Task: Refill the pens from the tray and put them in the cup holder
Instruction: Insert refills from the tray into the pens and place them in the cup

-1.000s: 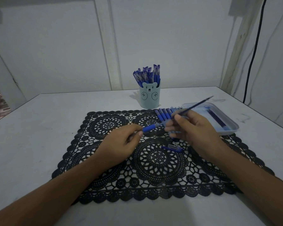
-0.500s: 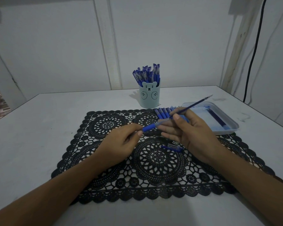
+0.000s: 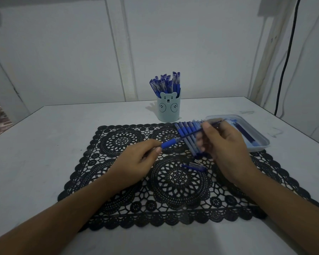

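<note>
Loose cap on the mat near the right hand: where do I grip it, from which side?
Probably pinch the cap across its middle from straight above, fingers on its near and far sides: it lies flat on the lace mat, long axis roughly left to right.

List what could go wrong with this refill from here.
The thin refill sits only partly inside the pen that the left hand pinches; if the right hand pushes off-line, it may bend. The right hand works just above the row of pens, so a slip could scatter them. The loose cap could be knocked away.
</note>
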The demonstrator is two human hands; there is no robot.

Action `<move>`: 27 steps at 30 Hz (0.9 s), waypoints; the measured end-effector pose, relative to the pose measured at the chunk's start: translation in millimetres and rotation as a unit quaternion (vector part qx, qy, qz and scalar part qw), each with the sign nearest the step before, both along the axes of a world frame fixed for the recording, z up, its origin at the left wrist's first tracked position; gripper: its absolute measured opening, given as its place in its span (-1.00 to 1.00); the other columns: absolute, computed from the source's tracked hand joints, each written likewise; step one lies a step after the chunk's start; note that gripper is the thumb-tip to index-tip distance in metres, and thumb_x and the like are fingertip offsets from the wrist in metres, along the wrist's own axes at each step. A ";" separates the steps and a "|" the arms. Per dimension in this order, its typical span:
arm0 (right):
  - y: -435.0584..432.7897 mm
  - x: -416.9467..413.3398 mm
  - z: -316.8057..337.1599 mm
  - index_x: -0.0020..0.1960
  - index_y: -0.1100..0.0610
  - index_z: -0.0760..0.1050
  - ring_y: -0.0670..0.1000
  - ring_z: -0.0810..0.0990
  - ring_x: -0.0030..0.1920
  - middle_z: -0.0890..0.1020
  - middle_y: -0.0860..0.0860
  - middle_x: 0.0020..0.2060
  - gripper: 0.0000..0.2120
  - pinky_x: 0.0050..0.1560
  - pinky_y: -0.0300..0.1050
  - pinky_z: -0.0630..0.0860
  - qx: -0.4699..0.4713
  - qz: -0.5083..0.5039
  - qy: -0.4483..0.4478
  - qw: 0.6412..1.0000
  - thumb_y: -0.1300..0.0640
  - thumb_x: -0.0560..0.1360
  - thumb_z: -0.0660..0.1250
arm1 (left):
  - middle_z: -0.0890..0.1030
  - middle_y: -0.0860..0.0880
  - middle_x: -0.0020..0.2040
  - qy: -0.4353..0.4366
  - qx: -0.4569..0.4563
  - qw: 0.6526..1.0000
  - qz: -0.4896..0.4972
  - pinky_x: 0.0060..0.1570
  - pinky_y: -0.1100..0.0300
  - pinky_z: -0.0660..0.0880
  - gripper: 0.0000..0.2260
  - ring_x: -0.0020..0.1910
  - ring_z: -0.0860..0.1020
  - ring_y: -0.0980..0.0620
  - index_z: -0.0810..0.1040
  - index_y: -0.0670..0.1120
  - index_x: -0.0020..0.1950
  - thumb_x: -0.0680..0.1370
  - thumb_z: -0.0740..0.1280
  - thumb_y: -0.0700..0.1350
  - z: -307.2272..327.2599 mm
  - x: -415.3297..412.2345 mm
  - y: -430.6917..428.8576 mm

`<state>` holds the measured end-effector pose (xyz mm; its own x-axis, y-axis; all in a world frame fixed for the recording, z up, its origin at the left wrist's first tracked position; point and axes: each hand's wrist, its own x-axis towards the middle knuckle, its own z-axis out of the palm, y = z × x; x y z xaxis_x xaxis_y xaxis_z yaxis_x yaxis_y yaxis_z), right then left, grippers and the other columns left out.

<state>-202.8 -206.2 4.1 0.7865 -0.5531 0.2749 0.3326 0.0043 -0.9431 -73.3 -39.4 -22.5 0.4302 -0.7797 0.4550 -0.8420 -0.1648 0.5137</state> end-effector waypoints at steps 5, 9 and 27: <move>-2.9 -2.5 1.6 0.09 -0.12 0.54 -0.36 0.51 -0.18 0.58 -0.25 -0.02 -0.67 -0.07 -0.39 0.45 -0.246 0.059 0.162 0.954 -0.18 0.42 0.18 | 0.47 0.09 -0.37 -0.004 0.001 1.000 -0.001 -0.41 0.38 0.30 -0.87 -0.39 0.41 0.16 0.47 0.09 -0.01 0.54 0.15 -0.02 -0.4 0.1 -0.5; -13.8 -4.3 6.5 -0.03 -0.08 0.55 -0.20 0.52 -0.21 0.61 -0.10 -0.18 -0.71 -0.20 -0.36 0.37 -0.358 -0.012 0.239 0.903 -0.11 0.56 0.07 | 0.47 0.07 -0.38 0.003 0.000 1.000 0.001 -0.42 0.37 0.30 -0.90 -0.40 0.41 0.15 0.43 0.16 -0.04 0.54 0.14 0.00 -0.2 0.6 -0.9; -16.9 -3.0 4.8 -0.14 -0.09 0.52 -0.28 0.50 -0.31 0.57 -0.16 -0.30 -0.88 -0.25 -0.51 0.39 -0.379 -0.046 0.135 0.914 0.13 0.46 0.35 | 0.48 0.19 -0.35 -0.009 0.021 1.000 0.010 -0.39 0.39 0.30 -0.84 -0.37 0.42 0.20 0.49 0.08 0.01 0.53 0.14 0.01 -0.8 0.6 -1.1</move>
<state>-205.8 -223.1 8.8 0.8422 -0.3511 0.4093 0.0537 -0.7006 -0.7115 -72.7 -40.6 -23.3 0.4384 -0.7892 0.4301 -0.8474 -0.2034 0.4905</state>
